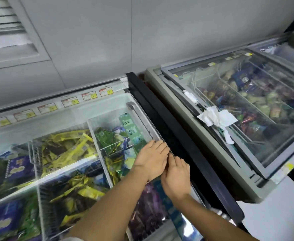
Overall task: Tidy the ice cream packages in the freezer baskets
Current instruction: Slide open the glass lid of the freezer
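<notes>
The near chest freezer [186, 145] fills the left and centre, with a second freezer [182, 122] just beside it on the right, its glass closed over mixed stock; a sliding glass lid [140, 117] lies across most of the near freezer, its framed edge running toward the person; under it sit white wire baskets [93, 134], and there the ice cream packages lie in loose heaps: yellow wrappers [69, 146] in the middle, green packets [130, 129] at the far right end, purple ones [148, 206] nearest; price labels [88, 96] line the back rim; a crumpled paper [216, 117] rests on the second freezer's lid; the left hand [151, 159] lies flat on the lid's edge, fingers straight and together, holding nothing, and the right hand [175, 178] is just beside it, fingers stretched to the same edge, no grasp visible; the packages look light, thin and crinkly, probably slick with frost, so each is best pinched at a sealed end or lifted by its flat sides, not squeezed at the middle, where the frozen bar could snap.
</notes>
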### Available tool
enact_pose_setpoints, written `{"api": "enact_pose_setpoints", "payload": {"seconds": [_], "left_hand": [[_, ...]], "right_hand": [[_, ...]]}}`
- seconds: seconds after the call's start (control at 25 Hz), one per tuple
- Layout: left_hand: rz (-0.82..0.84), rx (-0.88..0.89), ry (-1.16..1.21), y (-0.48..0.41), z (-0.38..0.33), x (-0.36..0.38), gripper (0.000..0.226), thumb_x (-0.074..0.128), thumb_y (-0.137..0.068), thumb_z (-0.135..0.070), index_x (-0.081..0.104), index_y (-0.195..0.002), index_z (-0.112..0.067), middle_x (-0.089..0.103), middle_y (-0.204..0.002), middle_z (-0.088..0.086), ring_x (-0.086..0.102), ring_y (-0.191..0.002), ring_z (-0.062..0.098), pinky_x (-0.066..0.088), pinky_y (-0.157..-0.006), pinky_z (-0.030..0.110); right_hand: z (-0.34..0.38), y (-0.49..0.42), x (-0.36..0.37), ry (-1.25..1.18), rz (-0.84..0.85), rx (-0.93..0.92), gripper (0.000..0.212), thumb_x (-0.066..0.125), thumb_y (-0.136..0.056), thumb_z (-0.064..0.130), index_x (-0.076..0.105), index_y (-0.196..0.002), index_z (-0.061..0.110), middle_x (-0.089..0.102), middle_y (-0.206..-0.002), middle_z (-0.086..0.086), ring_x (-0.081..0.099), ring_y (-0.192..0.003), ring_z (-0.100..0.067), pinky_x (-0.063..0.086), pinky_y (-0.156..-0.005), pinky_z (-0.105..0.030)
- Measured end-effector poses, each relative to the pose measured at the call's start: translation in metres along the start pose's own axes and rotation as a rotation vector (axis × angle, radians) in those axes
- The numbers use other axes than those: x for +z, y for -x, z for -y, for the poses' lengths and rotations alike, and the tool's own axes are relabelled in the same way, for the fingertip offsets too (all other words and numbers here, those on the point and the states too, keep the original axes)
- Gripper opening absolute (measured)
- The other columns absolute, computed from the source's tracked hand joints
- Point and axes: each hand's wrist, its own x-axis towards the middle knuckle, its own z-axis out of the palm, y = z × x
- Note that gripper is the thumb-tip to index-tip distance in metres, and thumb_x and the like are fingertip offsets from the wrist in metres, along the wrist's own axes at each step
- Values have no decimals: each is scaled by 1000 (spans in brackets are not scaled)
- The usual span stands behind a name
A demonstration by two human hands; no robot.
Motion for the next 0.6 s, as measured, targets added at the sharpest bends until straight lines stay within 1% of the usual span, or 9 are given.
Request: {"api": "enact_pose_setpoints", "payload": {"seconds": [0.16,0.2,0.28,0.32,0.4,0.44,0.52,0.56,0.6], "left_hand": [[12,-20,6,95,35,9,49,22,-100,-31,40,-143,-14,39,-149,3,27,-140,21,16,-114,39],[1,-25,2,121,46,10,50,22,-98,-31,46,-139,-15,45,-145,2,34,-137,20,18,-112,38],[10,-58,52,177,68,11,54,23,-91,-32,64,-123,-17,62,-128,1,53,-123,19,26,-101,36],[25,-71,81,206,81,12,54,23,-91,-32,65,-121,-18,63,-127,1,54,-121,19,28,-99,36],[37,-81,69,257,101,20,55,20,-93,-32,56,-131,-16,52,-139,1,45,-130,21,29,-106,38],[24,-84,64,289,114,23,57,18,-93,-33,54,-134,-16,50,-142,1,43,-132,21,30,-108,38],[12,-107,68,351,137,28,57,20,-90,-34,61,-126,-18,58,-133,0,51,-125,19,40,-103,35],[31,-132,87,381,148,32,54,24,-89,-35,64,-122,-19,61,-128,-1,54,-122,18,43,-100,35],[61,-154,117,411,159,37,51,28,-89,-35,65,-120,-19,63,-126,-2,54,-120,18,44,-99,35]], "right_hand": [[78,54,8,26,55,-72,51,33,-68,27,66,-99,4,63,-80,-10,59,-71,-31,44,-70,-40],[99,69,10,25,74,-84,50,33,-68,27,66,-97,4,63,-78,-10,59,-70,-31,42,-69,-39],[145,101,11,7,109,-122,45,34,-67,27,66,-90,5,62,-75,-10,60,-68,-33,46,-64,-38],[169,117,13,-8,116,-144,43,34,-66,26,65,-88,5,62,-74,-10,60,-67,-33,48,-63,-37],[210,148,17,-23,149,-171,43,35,-66,27,65,-88,5,62,-74,-10,61,-66,-32,51,-61,-37],[235,166,20,-32,173,-195,43,36,-67,27,66,-88,5,62,-74,-9,61,-65,-31,52,-61,-37],[280,203,34,-53,223,-245,37,44,-68,28,64,-89,6,62,-77,-8,61,-67,-29,52,-63,-36],[302,222,41,-62,257,-271,35,54,-67,30,63,-91,7,62,-80,-8,60,-70,-28,52,-66,-37],[324,240,46,-77,288,-306,37,63,-66,30,63,-95,6,62,-84,-8,59,-74,-29,51,-69,-39]]}}
